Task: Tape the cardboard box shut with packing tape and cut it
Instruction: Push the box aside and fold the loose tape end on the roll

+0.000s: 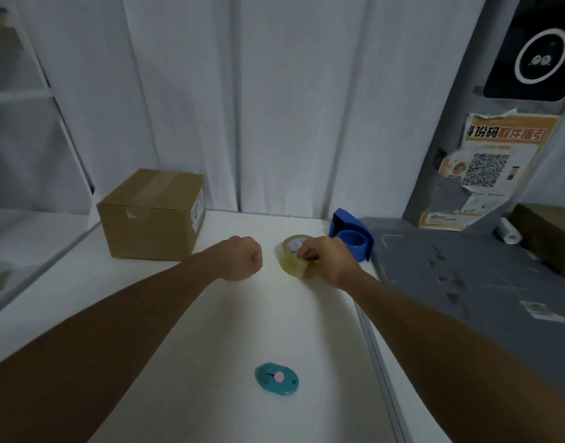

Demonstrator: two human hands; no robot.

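Observation:
A brown cardboard box (pixel 152 215) stands at the back left of the white table (pixel 230 318), flaps closed, with a strip of tape along its top seam. My right hand (pixel 329 259) grips a roll of clear packing tape (pixel 294 255) that rests tilted on the table. My left hand (pixel 243 262) is a closed fist with nothing in it, hovering just left of the roll and right of the box. A small teal cutter (pixel 276 378) with a pink button lies on the table near me.
A blue tape dispenser (pixel 351 233) stands right behind the roll. To the right lies a grey mat (pixel 466 276) with a brown package (pixel 549 238) and a small white roll (pixel 509 231). White wall panels rise behind. A shelf stands at the left.

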